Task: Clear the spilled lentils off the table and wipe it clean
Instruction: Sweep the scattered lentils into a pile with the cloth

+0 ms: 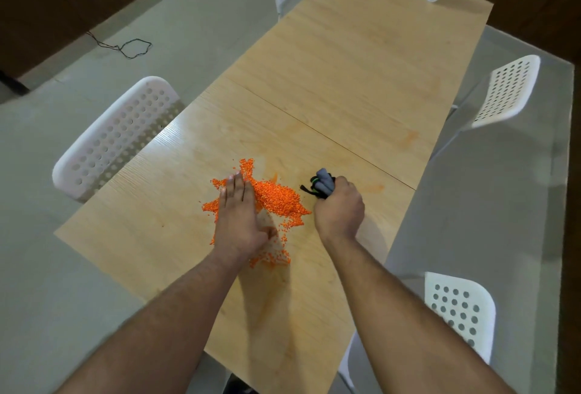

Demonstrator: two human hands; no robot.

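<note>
Inspecting from my remote station: table [361, 57] first, bearing the lentils [276, 198] heaped near its close end, with strays fanned toward the left edge. Left hand [240, 217] lies flat, fingers straight, on the heap's left side. Right hand [341, 208] just right of the heap, clenched round a bunched grey cloth [323, 183]. Risk, in my judgement: a brisk sweep would scatter grains over the table edge; orange smears beyond the heap may go unwiped.
</note>
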